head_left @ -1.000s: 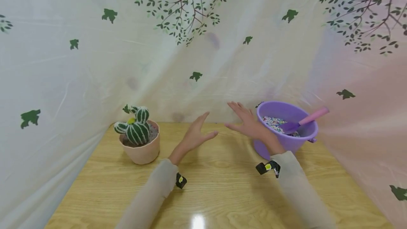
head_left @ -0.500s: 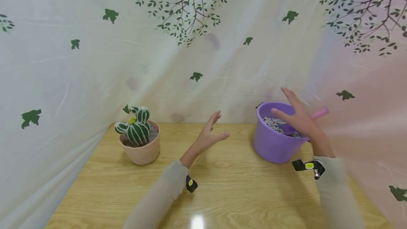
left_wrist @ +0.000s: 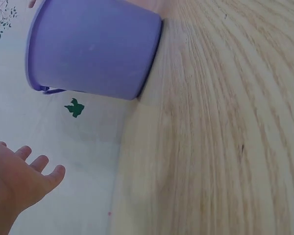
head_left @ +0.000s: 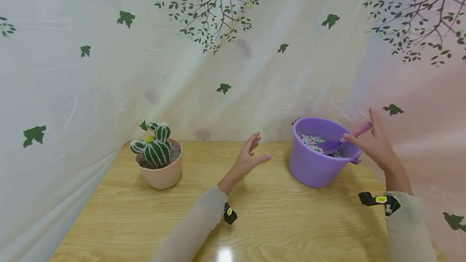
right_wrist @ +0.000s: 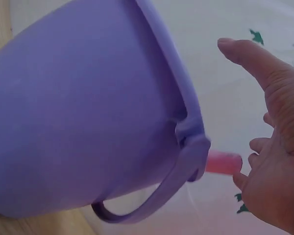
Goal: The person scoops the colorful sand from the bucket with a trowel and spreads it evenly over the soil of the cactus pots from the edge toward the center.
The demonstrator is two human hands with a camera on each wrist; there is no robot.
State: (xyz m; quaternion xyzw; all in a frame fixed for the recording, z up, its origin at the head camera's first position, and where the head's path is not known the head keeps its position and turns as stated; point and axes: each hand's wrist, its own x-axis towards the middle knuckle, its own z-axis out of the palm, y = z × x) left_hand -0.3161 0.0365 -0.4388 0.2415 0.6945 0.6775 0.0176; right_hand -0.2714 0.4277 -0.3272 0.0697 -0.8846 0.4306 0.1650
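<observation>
While the left hand (head_left: 244,163) gapes, the right hand's grip (head_left: 378,146) is wide near the rounded pink handle (head_left: 359,131).

Left fingers (left_wrist: 40,162) near purple bucket (left_wrist: 95,49), wooden table (left_wrist: 210,122), pale leaf-print backdrop (left_wrist: 83,152)

Soft, even light fills the head view — a white glare spot sits low on the desk (head_left: 284,225), and a blurry-edged shadow falls beside the right sleeve (head_left: 409,229). The curtain (head_left: 182,76) goes from cool grey at left to pink at right. Both wrist views are softer — the bucket (right_wrist: 88,107) dim in the right.
</observation>
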